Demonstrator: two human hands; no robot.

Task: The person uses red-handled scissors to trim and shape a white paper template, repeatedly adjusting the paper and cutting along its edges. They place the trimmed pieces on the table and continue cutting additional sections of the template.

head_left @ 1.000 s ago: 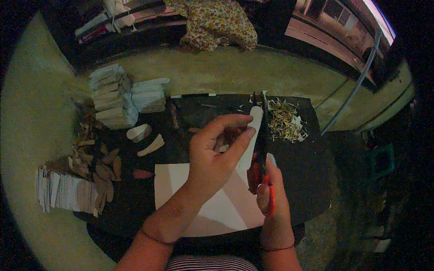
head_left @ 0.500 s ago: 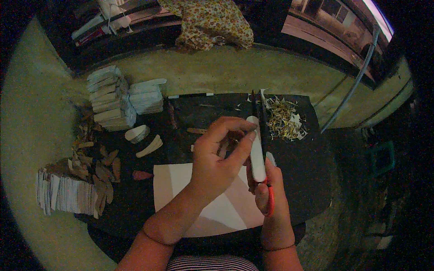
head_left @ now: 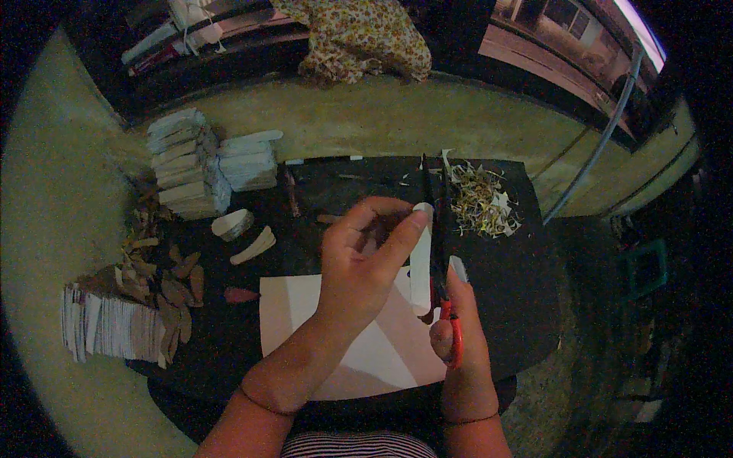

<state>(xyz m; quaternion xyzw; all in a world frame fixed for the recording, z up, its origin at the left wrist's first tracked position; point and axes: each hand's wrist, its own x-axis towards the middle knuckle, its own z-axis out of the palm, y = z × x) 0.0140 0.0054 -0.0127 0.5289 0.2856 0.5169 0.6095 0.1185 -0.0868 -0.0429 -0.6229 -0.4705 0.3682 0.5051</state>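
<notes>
My left hand [head_left: 355, 267] pinches the rounded far end of a white strip [head_left: 420, 263], perhaps paper or card, between thumb and fingers. The strip points toward me, just left of the scissors. My right hand [head_left: 469, 336] holds the scissors [head_left: 456, 340] by their red handles. Their dark blades point away from me, slightly apart. A whitish piece [head_left: 458, 269] shows by the right fingers; what it is I cannot tell. Below both hands a large pale sheet [head_left: 359, 359] lies on the dark table [head_left: 504, 305].
Thin trimmings [head_left: 485, 198] are heaped at the far right of the table. Stacked strip bundles [head_left: 183, 164], a row of upright strips [head_left: 114, 324] and loose brownish pieces [head_left: 179, 294] are at the left. Small curved white pieces [head_left: 253, 246] lie nearer the middle. A wall [head_left: 343, 114] stands behind.
The strip has moved slightly left, away from the blades, and turned a little in my left fingers. The scissor blades have spread a bit wider. My forearms have barely moved.
</notes>
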